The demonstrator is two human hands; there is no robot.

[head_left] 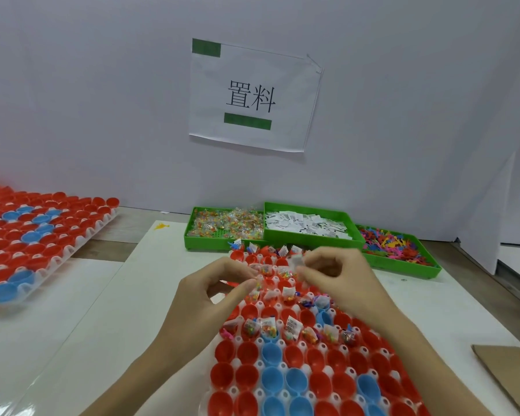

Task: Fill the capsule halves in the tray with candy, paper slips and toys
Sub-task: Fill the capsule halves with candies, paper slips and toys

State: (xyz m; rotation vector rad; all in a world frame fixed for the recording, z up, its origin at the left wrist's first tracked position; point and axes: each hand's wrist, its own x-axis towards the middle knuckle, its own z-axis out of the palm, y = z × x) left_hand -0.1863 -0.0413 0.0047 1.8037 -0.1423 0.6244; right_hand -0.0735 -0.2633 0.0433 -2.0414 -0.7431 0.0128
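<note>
Both hands hover over the far half of the tray (222, 394), fingers curled inward toward each other. The left hand (213, 291) pinches a small candy packet (256, 286) between thumb and forefinger. The right hand (332, 273) pinches what looks like a paper slip (297, 261) at its fingertips; blur makes the item uncertain.

The capsule halves (248, 351) directly below and just beyond the fingertips already carry candy and slips, as does one row nearer the person. Between those rows, and in all the nearest rows, the red and blue cups sit bare. So the open cups lie toward the person from both grips, and either hand is about equally near.

Supplies lie further off on the worktop: candy bin (225, 226), slip bin (308, 225), toy bin (400, 246), the last nearer the right hand.
</note>
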